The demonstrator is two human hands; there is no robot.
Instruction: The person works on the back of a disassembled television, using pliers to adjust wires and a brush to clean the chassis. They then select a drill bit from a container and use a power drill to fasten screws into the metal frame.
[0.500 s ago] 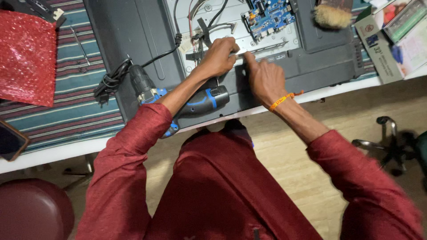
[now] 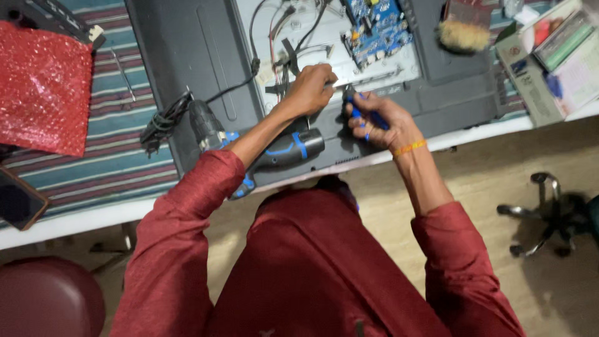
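A dark grey flat-panel set lies back-up on the table with its cover off, showing a metal plate, wires and a blue circuit board. My left hand rests on the metal plate by the wires, fingers curled on a small part I cannot make out. My right hand grips a blue-handled screwdriver whose tip points at the plate near my left fingers. A black and blue cordless drill lies on the set's lower edge under my left forearm.
A red bubble-wrap bag lies on the striped cloth at left. A phone sits at the table's left edge. A brush and boxes are at the right. A chair base stands on the floor.
My right hand has turned and now shows the blue screwdriver handle in its grip. Both hands stay at the same spot on the plate. The view has shifted slightly.
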